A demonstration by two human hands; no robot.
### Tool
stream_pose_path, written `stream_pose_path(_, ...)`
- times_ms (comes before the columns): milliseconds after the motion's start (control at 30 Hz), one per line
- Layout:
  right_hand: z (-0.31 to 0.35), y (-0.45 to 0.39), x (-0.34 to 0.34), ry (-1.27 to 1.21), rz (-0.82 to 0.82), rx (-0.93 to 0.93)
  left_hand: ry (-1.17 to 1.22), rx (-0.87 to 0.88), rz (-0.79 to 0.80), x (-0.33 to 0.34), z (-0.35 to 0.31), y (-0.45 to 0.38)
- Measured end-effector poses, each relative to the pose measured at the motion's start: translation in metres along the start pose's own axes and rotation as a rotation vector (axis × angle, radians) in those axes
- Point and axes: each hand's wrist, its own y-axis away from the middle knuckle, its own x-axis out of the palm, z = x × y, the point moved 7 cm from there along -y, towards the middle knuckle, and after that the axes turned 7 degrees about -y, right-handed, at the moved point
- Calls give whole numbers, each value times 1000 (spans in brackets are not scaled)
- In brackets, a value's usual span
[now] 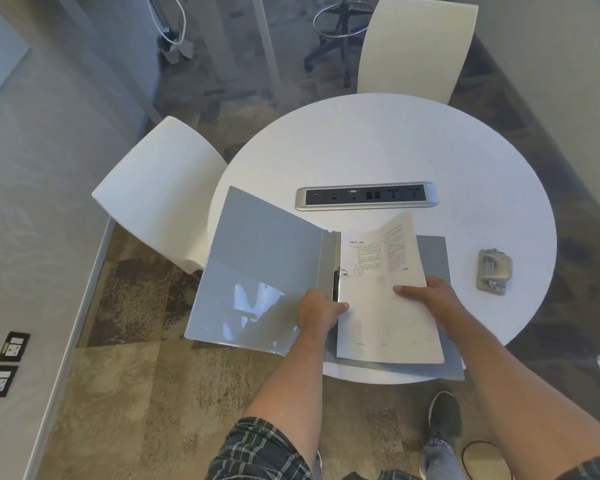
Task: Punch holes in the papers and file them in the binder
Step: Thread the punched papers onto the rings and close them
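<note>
Grey binder (257,271) lies open so its rings (340,273) face me. My left hand (317,311) pinches the papers (385,306) at their near-left edge by the rings, while my right hand (430,296) grips their right edge, aligning the holes. The punch (494,270) sits aside, right.

Person, seen from above: bare forearms; dark plaid short sleeves (257,448) at 6 o'clock; blue jeans (439,457); dark shoe (444,414) at 5 o'clock.
</note>
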Motion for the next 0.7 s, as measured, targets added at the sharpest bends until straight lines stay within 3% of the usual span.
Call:
stream_pose_path(200, 9, 4, 10, -138, 118, -14, -39, 34, 76, 1, -9, 6)
stream_pose_path(300, 15, 6, 23, -179, 148, -45, -51, 85, 38, -13, -22, 8)
stream_pose_path(433, 20, 4, 38, -215, 185, -65, 126, 193, -41, -42, -49, 12)
stream_pose_path(567, 24, 5, 53, -254, 246, -95, 266, 264, 5, -62, -76, 23)
stream_pose_path(700, 26, 7, 63, -370, 293, -92, 258, 310, 86, -63, -94, 38)
